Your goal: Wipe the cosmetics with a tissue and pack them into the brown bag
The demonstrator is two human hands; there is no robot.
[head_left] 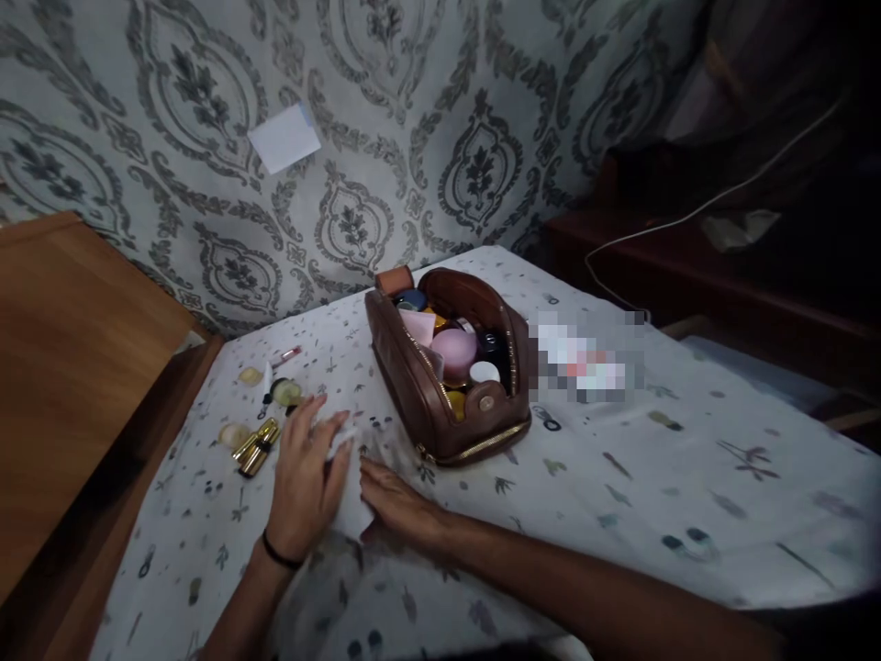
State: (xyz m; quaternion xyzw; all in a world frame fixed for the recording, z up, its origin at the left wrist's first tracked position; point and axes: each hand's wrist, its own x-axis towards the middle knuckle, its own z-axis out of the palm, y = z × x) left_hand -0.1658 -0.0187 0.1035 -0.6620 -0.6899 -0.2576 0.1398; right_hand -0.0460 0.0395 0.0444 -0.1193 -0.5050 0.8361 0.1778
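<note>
My left hand (306, 473), with a dark band at the wrist, is over the bedsheet with its fingers bent around a white, soft-looking piece (350, 491), perhaps tissue or cloth. My right hand (399, 505) comes in from the right, its fingers closed at the other side of that white piece. Blur hides the exact grip. Beyond them stands an open brown cosmetic bag (403, 390), packed with a pink rounded item (454, 352), a white-lidded jar (485, 372) and other cosmetics. Left of my left hand lie gold tubes (256, 447) and a small greenish round container (285, 393).
A slim pinkish tube (290, 353) and a pale round piece (250, 375) lie farther back on the printed sheet (619, 514). A blurred-out patch (585, 358) is right of the bag. Wooden furniture (83, 349) borders the left; a patterned wall (413, 119) stands behind.
</note>
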